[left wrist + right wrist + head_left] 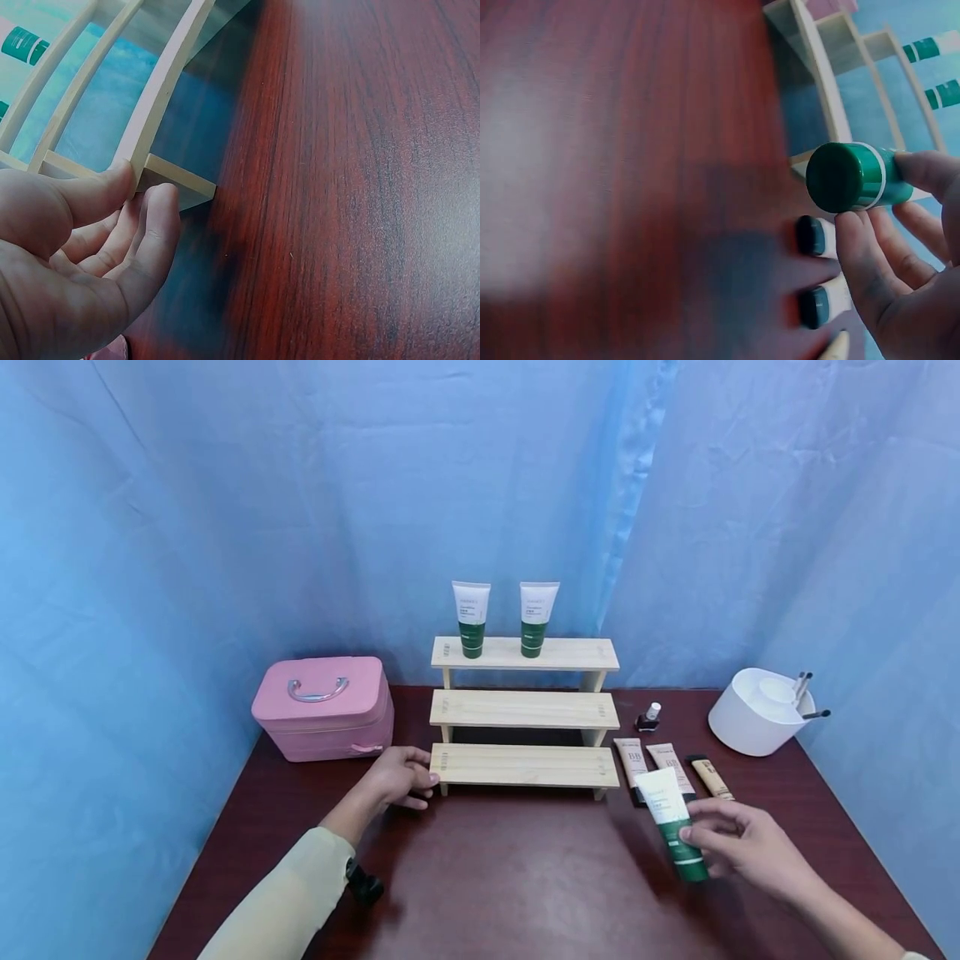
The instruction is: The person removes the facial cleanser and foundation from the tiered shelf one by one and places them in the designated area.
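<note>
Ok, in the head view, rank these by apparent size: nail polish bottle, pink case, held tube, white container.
1. Pink case
2. White container
3. Held tube, nearer the camera, so perhaps enlarged
4. Nail polish bottle

Item, legible: "BB" in capitals on the left beige tube (pixel 632 762) and again on the right beige tube (pixel 668 763), both lying at the right; I cannot read the smaller lines there. Item, partly legible: dark lettering on the yellowish tube (pixel 714 779) farther right; I make out what looks like a "P". Items, too small for me: print on the near white-and-green tube (pixel 662 800) and the two far upright tubes (pixel 472 608); dark marks on the wooden stand (pixel 525 766).
</note>
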`<action>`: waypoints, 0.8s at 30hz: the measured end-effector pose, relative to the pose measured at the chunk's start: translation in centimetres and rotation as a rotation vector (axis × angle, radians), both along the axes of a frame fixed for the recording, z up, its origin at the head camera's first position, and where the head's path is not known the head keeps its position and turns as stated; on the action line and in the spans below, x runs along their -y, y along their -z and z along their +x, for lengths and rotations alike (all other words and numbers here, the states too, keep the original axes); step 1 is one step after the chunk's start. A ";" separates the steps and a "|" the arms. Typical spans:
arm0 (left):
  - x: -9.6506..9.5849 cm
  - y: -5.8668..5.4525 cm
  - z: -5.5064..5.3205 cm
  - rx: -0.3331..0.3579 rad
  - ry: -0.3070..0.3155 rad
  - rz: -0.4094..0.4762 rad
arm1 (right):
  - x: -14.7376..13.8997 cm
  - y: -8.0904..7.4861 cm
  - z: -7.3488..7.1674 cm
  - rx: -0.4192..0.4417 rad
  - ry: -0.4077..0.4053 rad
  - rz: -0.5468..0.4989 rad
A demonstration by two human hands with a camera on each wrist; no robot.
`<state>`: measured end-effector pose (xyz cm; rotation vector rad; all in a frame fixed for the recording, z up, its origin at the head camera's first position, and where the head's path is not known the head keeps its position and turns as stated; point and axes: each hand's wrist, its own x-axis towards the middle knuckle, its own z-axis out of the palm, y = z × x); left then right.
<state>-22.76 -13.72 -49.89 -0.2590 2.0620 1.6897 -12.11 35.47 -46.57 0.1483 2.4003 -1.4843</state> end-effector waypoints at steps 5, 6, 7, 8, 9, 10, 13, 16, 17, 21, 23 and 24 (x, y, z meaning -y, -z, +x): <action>0.1 0.1 0.0 -0.006 0.003 -0.005 | 0.2 1.9 0.7 0.089 0.020 0.040; 0.1 0.1 0.0 -0.006 0.006 -0.006 | 0.2 2.2 0.7 0.105 0.022 0.045; 0.1 0.1 0.1 -0.007 0.007 -0.007 | 0.3 2.4 0.8 0.124 0.032 0.051; 0.1 0.1 0.1 -0.007 0.009 -0.007 | 0.3 2.7 0.8 0.140 0.035 0.050; 0.2 0.1 0.1 -0.005 0.010 -0.007 | 0.4 2.9 0.9 0.151 0.035 0.050; 0.2 0.1 0.1 -0.004 0.008 -0.008 | 0.4 3.1 0.9 0.163 0.042 0.052; 0.2 0.0 0.2 0.001 0.008 -0.009 | 0.5 3.7 1.0 0.192 0.050 0.050; 0.3 0.1 0.2 0.007 0.006 -0.010 | 0.7 4.1 1.0 0.215 0.067 0.065; 0.3 0.2 0.2 0.009 0.006 -0.009 | 0.8 4.2 1.0 0.223 0.069 0.071; 0.2 0.2 0.1 0.009 0.004 -0.006 | 1.2 4.6 0.8 0.265 0.091 0.096; 0.2 0.2 0.0 0.003 0.009 -0.002 | 1.3 4.8 0.7 0.277 0.082 0.097; 0.2 0.2 0.0 0.000 0.012 -0.001 | 1.3 4.9 0.7 0.279 0.075 0.097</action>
